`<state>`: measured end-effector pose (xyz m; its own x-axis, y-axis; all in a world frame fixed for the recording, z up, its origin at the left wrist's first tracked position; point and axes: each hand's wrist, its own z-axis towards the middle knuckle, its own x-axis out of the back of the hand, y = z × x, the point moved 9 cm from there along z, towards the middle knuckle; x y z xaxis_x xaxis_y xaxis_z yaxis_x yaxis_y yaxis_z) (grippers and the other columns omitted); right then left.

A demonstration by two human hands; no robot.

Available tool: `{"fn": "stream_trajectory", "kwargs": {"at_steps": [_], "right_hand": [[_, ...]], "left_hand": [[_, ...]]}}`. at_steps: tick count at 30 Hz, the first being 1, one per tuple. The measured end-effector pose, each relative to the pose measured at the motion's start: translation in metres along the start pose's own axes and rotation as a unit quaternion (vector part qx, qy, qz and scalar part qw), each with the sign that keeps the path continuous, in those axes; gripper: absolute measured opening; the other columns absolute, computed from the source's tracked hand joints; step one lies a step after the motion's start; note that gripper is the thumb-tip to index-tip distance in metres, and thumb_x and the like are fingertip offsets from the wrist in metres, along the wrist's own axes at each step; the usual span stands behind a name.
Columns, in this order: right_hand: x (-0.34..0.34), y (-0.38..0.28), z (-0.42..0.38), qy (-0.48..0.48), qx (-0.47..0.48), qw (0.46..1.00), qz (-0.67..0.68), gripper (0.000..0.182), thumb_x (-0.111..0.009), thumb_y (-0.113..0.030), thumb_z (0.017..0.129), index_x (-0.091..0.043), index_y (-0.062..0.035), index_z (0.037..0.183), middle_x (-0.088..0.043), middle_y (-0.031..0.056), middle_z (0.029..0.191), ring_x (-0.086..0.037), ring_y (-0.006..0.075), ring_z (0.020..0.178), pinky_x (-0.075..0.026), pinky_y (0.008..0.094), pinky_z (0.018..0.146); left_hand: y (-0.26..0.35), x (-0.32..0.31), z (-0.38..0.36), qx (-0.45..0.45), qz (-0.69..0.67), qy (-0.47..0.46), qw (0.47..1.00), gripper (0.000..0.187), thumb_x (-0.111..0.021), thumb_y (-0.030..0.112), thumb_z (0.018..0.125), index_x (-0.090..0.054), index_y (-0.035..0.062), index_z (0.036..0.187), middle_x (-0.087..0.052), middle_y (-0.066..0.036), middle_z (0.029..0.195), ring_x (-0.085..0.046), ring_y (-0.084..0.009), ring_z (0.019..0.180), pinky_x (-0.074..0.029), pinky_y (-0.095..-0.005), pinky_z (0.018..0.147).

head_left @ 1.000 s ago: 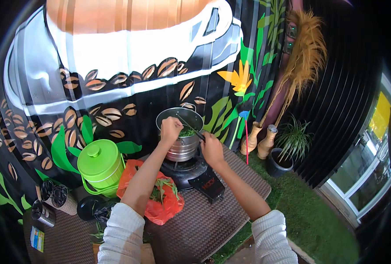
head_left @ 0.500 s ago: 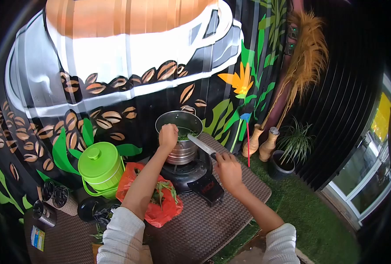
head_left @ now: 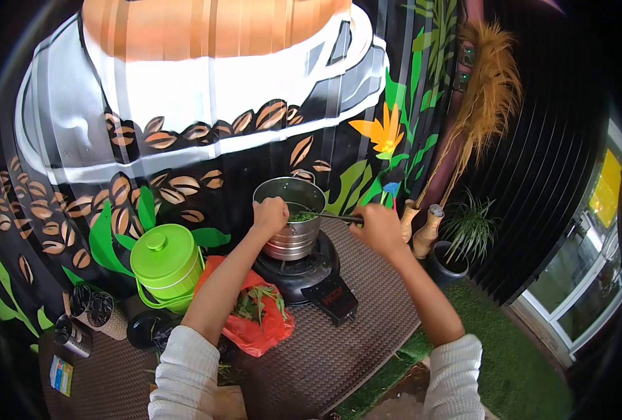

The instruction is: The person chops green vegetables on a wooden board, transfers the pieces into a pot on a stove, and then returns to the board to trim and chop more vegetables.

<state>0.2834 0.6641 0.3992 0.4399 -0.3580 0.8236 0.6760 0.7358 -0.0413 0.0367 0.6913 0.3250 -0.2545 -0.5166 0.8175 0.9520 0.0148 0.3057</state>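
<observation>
A steel pot (head_left: 291, 238) stands on a black stove (head_left: 297, 278), with chopped green leaves (head_left: 302, 216) inside it. My left hand (head_left: 272, 215) is closed in a fist at the pot's left rim; what its fingers hold is hidden. My right hand (head_left: 379, 227) grips a knife (head_left: 346, 218) by its dark handle, just right of the pot. The blade points left over the rim and appears almost edge-on, close to the leaves. Left of the stove, an open red plastic bag (head_left: 277, 334) holds leafy green stalks (head_left: 256, 305), partly behind my left forearm.
A lidded lime-green bucket (head_left: 164, 262) stands on the brown woven-textured table (head_left: 311, 364) left of the bag. Several cups and a metal canister (head_left: 71, 336) are at the far left. Vases and a potted plant (head_left: 454, 255) stand beyond the right edge.
My right hand has moved up and slightly right, and the knife has turned from a downward slant to nearly level, its blade now edge-on. My left fist stays at the pot's rim.
</observation>
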Motion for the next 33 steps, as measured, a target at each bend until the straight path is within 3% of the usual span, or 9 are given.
{"fn": "stream_trajectory", "kwargs": {"at_steps": [5, 11, 13, 18, 20, 23, 26, 30, 33], "right_hand": [[-0.006, -0.018, 0.056, -0.054, 0.084, 0.992, -0.082, 0.028, -0.077, -0.024, 0.066, -0.072, -0.0058, 0.086, -0.067, 0.0139, 0.074, -0.066, 0.0303, 0.075, -0.053, 0.0388, 0.067], [-0.016, -0.035, 0.078, -0.077, 0.091, 0.974, -0.193, 0.031, -0.079, -0.025, 0.065, -0.068, -0.0023, 0.082, -0.068, 0.0162, 0.082, -0.068, 0.0310, 0.078, -0.055, 0.0393, 0.070], [-0.023, -0.031, 0.075, -0.089, 0.075, 0.989, -0.095, 0.032, -0.079, -0.027, 0.066, -0.067, -0.0022, 0.083, -0.068, 0.0168, 0.083, -0.068, 0.0318, 0.078, -0.055, 0.0402, 0.070], [-0.032, -0.023, 0.058, -0.093, 0.049, 0.989, -0.108, 0.034, -0.076, -0.030, 0.069, -0.066, -0.0017, 0.084, -0.067, 0.0176, 0.082, -0.067, 0.0340, 0.078, -0.054, 0.0418, 0.070], [-0.032, -0.022, 0.045, -0.085, 0.045, 0.991, -0.093, 0.034, -0.074, -0.032, 0.071, -0.066, -0.0012, 0.085, -0.067, 0.0179, 0.082, -0.067, 0.0348, 0.078, -0.054, 0.0424, 0.070], [-0.033, -0.005, 0.021, -0.124, -0.079, 0.989, -0.013, 0.039, -0.065, -0.034, 0.078, -0.065, 0.0033, 0.088, -0.066, 0.0237, 0.085, -0.066, 0.0381, 0.083, -0.053, 0.0453, 0.076], [-0.037, 0.017, -0.007, -0.146, -0.172, 0.974, 0.009, 0.042, -0.063, -0.037, 0.079, -0.066, 0.0046, 0.087, -0.066, 0.0255, 0.088, -0.066, 0.0392, 0.085, -0.052, 0.0459, 0.078], [-0.035, 0.029, -0.054, -0.144, -0.195, 0.970, 0.035, 0.044, -0.059, -0.038, 0.082, -0.066, 0.0046, 0.087, -0.066, 0.0244, 0.082, -0.065, 0.0408, 0.078, -0.051, 0.0465, 0.075], [-0.027, -0.012, -0.110, -0.213, -0.181, 0.954, 0.106, 0.043, -0.055, -0.037, 0.085, -0.065, 0.0056, 0.086, -0.064, 0.0191, 0.066, -0.065, 0.0330, 0.062, -0.049, 0.0416, 0.061]], "left_hand": [[-0.019, 0.016, -0.011, 0.032, 0.078, 0.112, 0.990, 0.009, -0.063, 0.011, 0.074, -0.069, 0.0112, 0.066, -0.067, -0.012, 0.087, -0.061, -0.0307, 0.090, -0.043, -0.0516, 0.079], [-0.021, 0.024, -0.020, 0.042, -0.033, 0.065, 0.996, 0.006, -0.065, 0.010, 0.071, -0.070, 0.0087, 0.069, -0.068, -0.014, 0.075, -0.066, -0.0318, 0.077, -0.047, -0.0484, 0.076], [-0.021, 0.022, -0.017, 0.003, -0.058, 0.056, 0.997, 0.006, -0.065, 0.010, 0.071, -0.070, 0.0078, 0.070, -0.067, -0.015, 0.073, -0.066, -0.0331, 0.074, -0.049, -0.0464, 0.074], [-0.006, 0.035, -0.026, -0.076, -0.096, 0.004, 0.992, 0.007, -0.063, 0.007, 0.069, -0.070, 0.0054, 0.070, -0.066, -0.017, 0.073, -0.065, -0.0374, 0.068, -0.052, -0.0431, 0.066], [0.004, 0.038, -0.034, -0.124, 0.063, -0.004, 0.990, 0.009, -0.065, 0.009, 0.070, -0.070, 0.0038, 0.074, -0.067, -0.012, 0.076, -0.064, -0.0290, 0.083, -0.050, -0.0406, 0.075], [0.028, 0.053, -0.056, -0.224, 0.218, 0.053, 0.948, 0.006, -0.067, 0.012, 0.069, -0.071, 0.0076, 0.072, -0.065, -0.009, 0.077, -0.059, -0.0255, 0.087, -0.045, -0.0383, 0.075], [0.038, 0.073, -0.080, -0.234, 0.210, 0.096, 0.944, 0.005, -0.068, 0.015, 0.071, -0.071, 0.0115, 0.071, -0.063, -0.006, 0.076, -0.056, -0.0228, 0.085, -0.040, -0.0368, 0.077], [0.042, 0.105, -0.125, -0.218, 0.131, 0.115, 0.960, 0.007, -0.068, 0.017, 0.074, -0.070, 0.0102, 0.073, -0.063, -0.005, 0.078, -0.056, -0.0234, 0.085, -0.040, -0.0386, 0.078], [0.035, 0.125, -0.171, -0.211, 0.071, 0.118, 0.968, 0.008, -0.064, 0.015, 0.073, -0.067, 0.0099, 0.068, -0.063, -0.005, 0.076, -0.057, -0.0237, 0.082, -0.038, -0.0388, 0.076]]}}
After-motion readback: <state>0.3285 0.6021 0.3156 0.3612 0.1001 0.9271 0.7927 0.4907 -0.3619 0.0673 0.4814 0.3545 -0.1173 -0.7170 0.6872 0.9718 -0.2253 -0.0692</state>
